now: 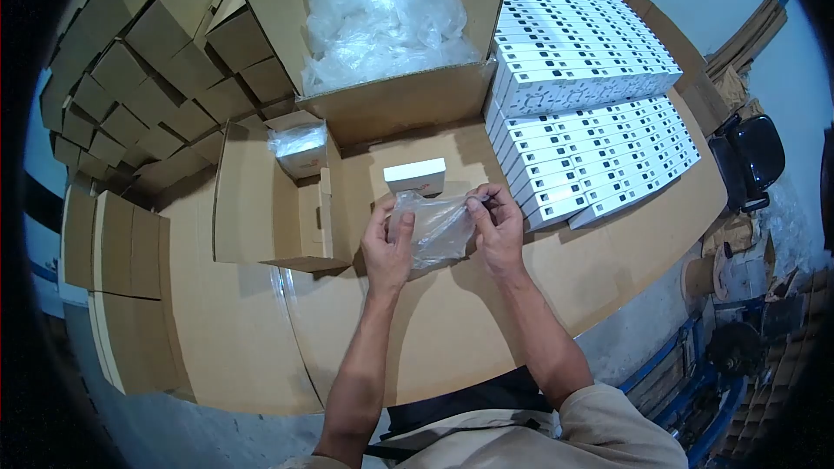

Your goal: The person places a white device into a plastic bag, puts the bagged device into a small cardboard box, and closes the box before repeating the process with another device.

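A clear plastic bag (437, 230) is stretched between my two hands above the cardboard-covered table. My left hand (387, 247) grips its left side, thumb on top. My right hand (497, 224) pinches its upper right corner. Just beyond the bag lies a small white box (415, 176) with a faint reddish mark. To the left stands an open cardboard carton (252, 208), with a plastic-wrapped item (301, 146) in its far end.
A large carton (400, 100) of loose clear bags (382, 22) stands at the back. Stacked white boxes (591, 87) fill the right side. Brown cartons (143, 69) pile up at the back left, and closed ones (130, 295) line the left edge. A black chair (751, 156) is beyond the table.
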Motion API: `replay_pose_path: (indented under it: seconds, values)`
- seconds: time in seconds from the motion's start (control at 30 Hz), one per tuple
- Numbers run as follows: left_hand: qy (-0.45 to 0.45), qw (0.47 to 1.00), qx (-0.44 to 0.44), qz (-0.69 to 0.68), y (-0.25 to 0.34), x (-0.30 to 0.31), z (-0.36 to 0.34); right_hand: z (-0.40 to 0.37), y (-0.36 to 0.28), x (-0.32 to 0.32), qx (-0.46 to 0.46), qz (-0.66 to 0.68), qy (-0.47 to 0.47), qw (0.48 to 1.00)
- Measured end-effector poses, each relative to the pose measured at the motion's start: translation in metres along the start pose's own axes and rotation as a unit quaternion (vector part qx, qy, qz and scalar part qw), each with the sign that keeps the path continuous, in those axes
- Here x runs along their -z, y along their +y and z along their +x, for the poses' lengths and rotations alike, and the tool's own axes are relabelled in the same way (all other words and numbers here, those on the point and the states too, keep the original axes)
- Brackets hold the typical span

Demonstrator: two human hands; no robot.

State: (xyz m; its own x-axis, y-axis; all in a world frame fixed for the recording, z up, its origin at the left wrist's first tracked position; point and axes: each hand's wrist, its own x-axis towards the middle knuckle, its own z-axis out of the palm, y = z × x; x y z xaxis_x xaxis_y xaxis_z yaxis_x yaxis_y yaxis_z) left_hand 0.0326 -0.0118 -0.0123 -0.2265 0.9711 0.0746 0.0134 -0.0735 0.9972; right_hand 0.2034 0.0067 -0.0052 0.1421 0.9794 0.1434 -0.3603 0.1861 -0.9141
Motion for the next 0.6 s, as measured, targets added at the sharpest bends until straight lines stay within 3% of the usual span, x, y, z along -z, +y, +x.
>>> replay_pose_path:
  seconds: [0.23,0.4,0.5,0.6]
  values:
    - [-0.057,0.994,0.069,-0.062,0.004,0.004,0.005,0.001,-0.008,0.003,-0.017,-0.105,-0.052,0.993]
    - [0.030,0.996,0.042,-0.079,0.001,-0.005,0.004,-0.001,-0.002,0.004,-0.036,-0.156,-0.095,0.982]
    - [0.047,0.999,0.004,-0.016,0.003,-0.005,0.003,-0.002,0.005,-0.003,-0.014,-0.101,-0.068,0.992]
    - [0.056,0.997,-0.040,-0.016,0.009,-0.007,0.001,0.000,0.002,-0.004,-0.082,0.003,-0.019,0.996]
